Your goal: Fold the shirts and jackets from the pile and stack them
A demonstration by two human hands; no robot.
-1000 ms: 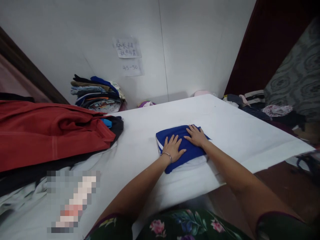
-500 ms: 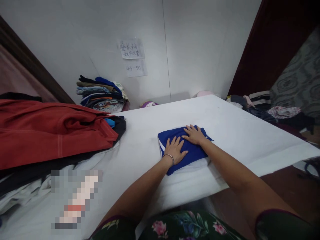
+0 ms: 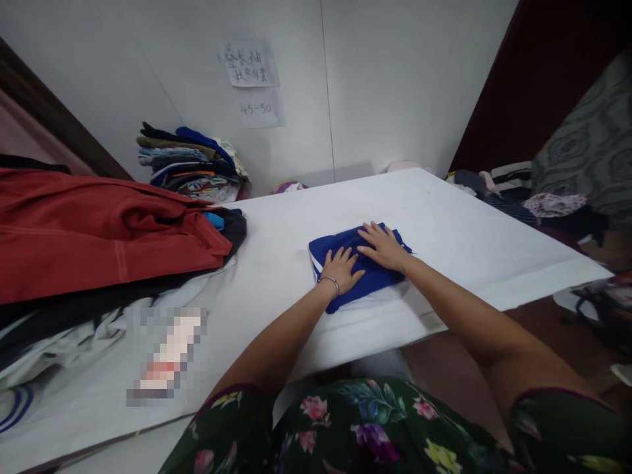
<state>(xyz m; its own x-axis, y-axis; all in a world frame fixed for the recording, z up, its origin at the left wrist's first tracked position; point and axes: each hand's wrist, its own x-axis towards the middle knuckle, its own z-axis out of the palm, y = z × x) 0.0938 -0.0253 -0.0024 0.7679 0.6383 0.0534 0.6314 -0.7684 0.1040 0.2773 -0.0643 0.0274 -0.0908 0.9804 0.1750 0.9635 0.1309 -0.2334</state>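
Observation:
A folded blue garment (image 3: pixel 368 284) with a white stripe along its left edge lies flat on the white-covered table (image 3: pixel 276 329). My left hand (image 3: pixel 342 268), with a bracelet at the wrist, rests palm down on its left part, fingers spread. On the upper right part lies my right hand (image 3: pixel 382 246), also flat with fingers apart. Neither hand grips the cloth. What the garment is exactly cannot be told from its folded shape.
On the left lies a heap of clothes with a red garment (image 3: pixel 74 237) on top. A stack of folded clothes (image 3: pixel 190 164) stands behind it by the wall. A blurred-out item (image 3: pixel 172 349) lies front left. More clothes (image 3: pixel 553 204) are piled beyond the table's right edge.
The view has tipped downward, so everything sits higher in the picture. Both hands stay flat on the blue garment, in nearly the same places.

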